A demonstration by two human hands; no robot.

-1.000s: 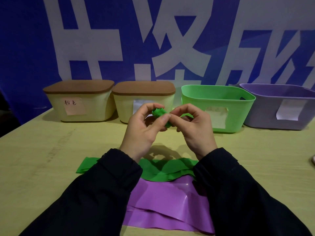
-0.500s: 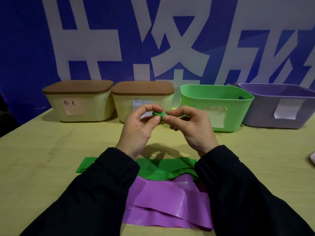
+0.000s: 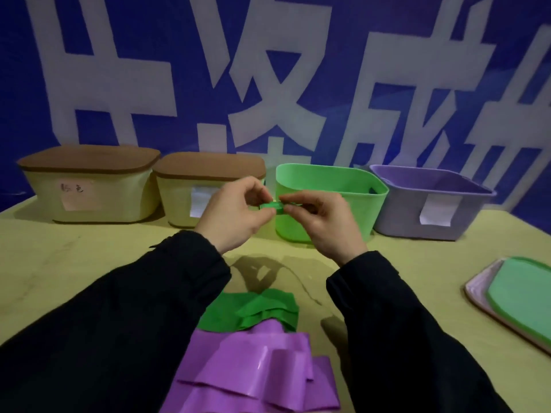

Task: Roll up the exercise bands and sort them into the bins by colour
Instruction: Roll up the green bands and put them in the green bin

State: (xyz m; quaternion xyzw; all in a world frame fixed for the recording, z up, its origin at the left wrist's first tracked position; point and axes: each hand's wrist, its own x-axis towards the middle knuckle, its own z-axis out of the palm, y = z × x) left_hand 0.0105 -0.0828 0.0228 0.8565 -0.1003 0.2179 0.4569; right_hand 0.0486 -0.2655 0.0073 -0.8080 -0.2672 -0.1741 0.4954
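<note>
At the far left a cream bin with a brown lid (image 3: pixel 86 186) is standing at the back of the pale wooden table (image 3: pixel 74 257), wearing a pinkish paper label with two handwritten characters too blurred to read. Just beside it a second cream bin with a brown lid (image 3: pixel 205 189) is showing a white label whose writing cannot be made out.

The left hand (image 3: pixel 235 216) is pinching one end of a small, tightly rolled green exercise band (image 3: pixel 271 206) between thumb and curled fingers, and the right hand (image 3: pixel 322 219) is pinching the other end the same way. The roll is lying with its long axis left to right, held above the table.

Directly behind the roll and a little to the right, the open green plastic bin (image 3: pixel 331 180) is waiting; I judge the right hand is the nearer one to carry it forward and over the rim. Its label is hidden behind the hands. Further right, the open purple plastic bin (image 3: pixel 432 201) is carrying a blank-looking white label.

Near the body, a flat green band (image 3: pixel 256 311) and a glossy purple band (image 3: pixel 253 374) are lying unrolled. Behind everything, a blue banner (image 3: pixel 268 70) is showing large white Chinese characters, cropped.
</note>
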